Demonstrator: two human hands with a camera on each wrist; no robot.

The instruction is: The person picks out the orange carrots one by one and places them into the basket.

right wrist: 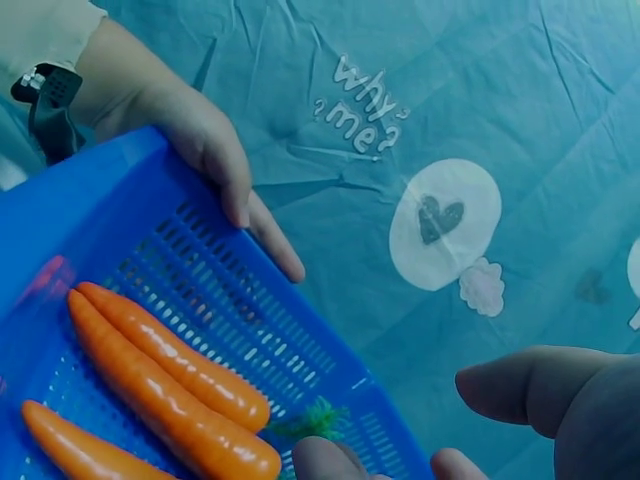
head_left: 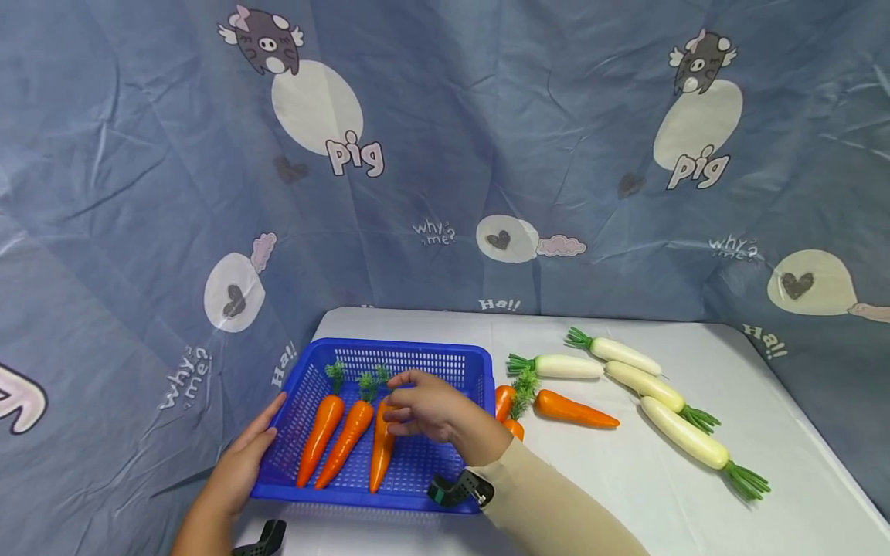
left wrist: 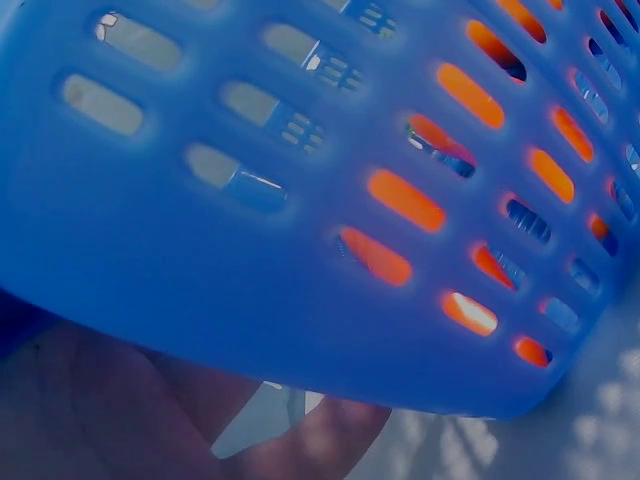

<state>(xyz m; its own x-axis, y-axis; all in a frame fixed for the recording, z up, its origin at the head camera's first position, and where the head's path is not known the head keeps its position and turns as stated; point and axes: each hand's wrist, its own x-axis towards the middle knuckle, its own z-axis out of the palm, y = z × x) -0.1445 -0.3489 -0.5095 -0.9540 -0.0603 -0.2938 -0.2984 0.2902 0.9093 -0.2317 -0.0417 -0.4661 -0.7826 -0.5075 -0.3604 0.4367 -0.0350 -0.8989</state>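
Note:
My left hand point(head_left: 236, 471) holds the left rim of a blue plastic basket point(head_left: 389, 503). In the left wrist view its fingers point(left wrist: 320, 440) show below the basket's perforated wall. Inside the basket lie three orange carrots with green tops: one at the left point(head_left: 321, 436), a middle one point(head_left: 348, 442) and a right one point(head_left: 380, 455). My right hand point(head_left: 424, 405) hovers over the right carrot's upper end and hides part of it. In the right wrist view, thumb point(right wrist: 510, 390) and fingers stand apart with nothing between them.
Right of the basket, a carrot point(head_left: 573, 409) lies on the white table point(head_left: 591, 479), with two more partly hidden by my right arm. Several white radishes point(head_left: 684, 432) with green stalks lie farther right. A patterned blue cloth point(head_left: 445, 154) hangs behind and at the left.

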